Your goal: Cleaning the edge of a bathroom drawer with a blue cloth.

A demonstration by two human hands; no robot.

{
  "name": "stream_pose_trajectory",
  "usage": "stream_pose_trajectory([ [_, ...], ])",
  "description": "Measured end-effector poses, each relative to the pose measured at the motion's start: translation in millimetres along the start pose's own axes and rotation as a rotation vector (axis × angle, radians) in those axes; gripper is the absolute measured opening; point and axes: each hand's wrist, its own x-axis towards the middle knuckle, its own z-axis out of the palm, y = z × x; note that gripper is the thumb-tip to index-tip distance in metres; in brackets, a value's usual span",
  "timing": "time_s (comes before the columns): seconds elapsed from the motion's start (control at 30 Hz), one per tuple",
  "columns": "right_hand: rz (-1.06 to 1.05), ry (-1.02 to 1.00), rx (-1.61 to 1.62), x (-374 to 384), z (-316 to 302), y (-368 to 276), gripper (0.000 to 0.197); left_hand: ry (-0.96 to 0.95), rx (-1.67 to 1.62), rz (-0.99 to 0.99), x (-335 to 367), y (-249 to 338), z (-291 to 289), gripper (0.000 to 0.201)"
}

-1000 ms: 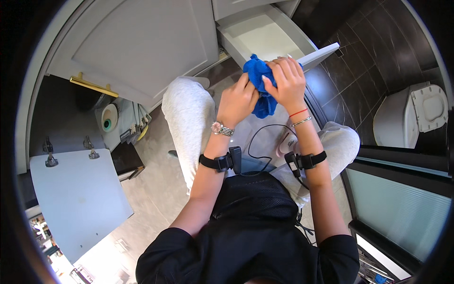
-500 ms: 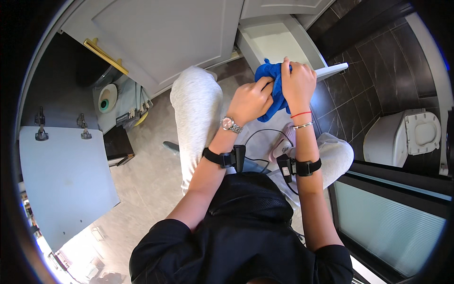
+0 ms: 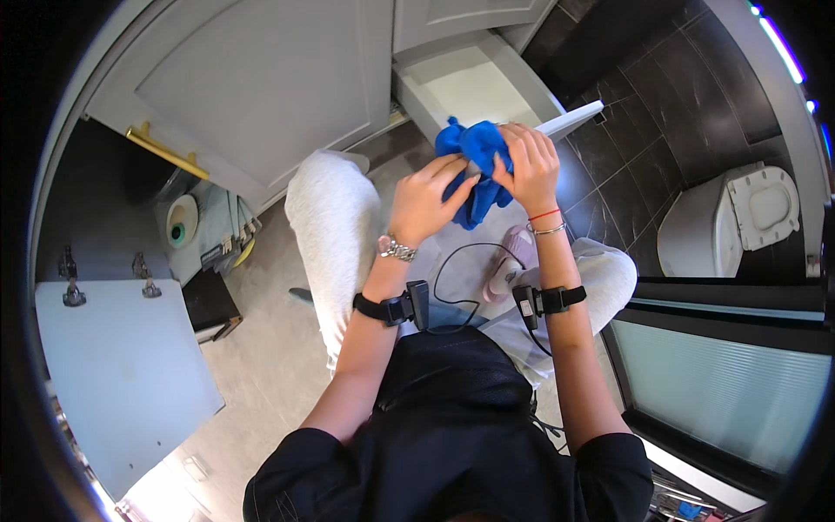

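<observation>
The pulled-out drawer [image 3: 470, 83] is open from above, leaving room to reach down past its slanting front panel [image 3: 572, 119]. In view, the blue cloth [image 3: 484, 141] overlaps its near edge, and a looping black cable [image 3: 437, 274] crosses the gap between the left knee [image 3: 329, 191] and right knee [image 3: 611, 271].

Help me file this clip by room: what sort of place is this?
Probably a home bathroom, or a spot right beside one: a white toilet stands among dark tiles at the right, with a ribbed-glass panel below it in the picture.
</observation>
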Motion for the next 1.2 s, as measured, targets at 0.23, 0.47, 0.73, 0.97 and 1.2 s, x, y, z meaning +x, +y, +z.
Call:
stream_pose_trajectory([
  [0.23,0.45,0.158,-0.129,-13,-12,61,0.026,-0.034,-0.123,-0.051,3,9,-2,0.044],
  [0.47,0.197,0.099,0.188,10,14,-16,0.026,0.061,-0.064,-0.091,-1,2,7,0.041],
  [0.73,-0.041,-0.029,0.208,17,0,-2,0.036,0.006,-0.359,-0.402,-4,-19,14,0.034],
  [0.97,0.345,0.043,0.057,13,-11,81,0.035,-0.417,-0.723,-0.716,17,-27,-25,0.032],
  [1.2,0.597,0.193,-0.154,2,-25,73,0.023,-0.848,-0.662,-0.663,62,-56,-23,0.048],
])
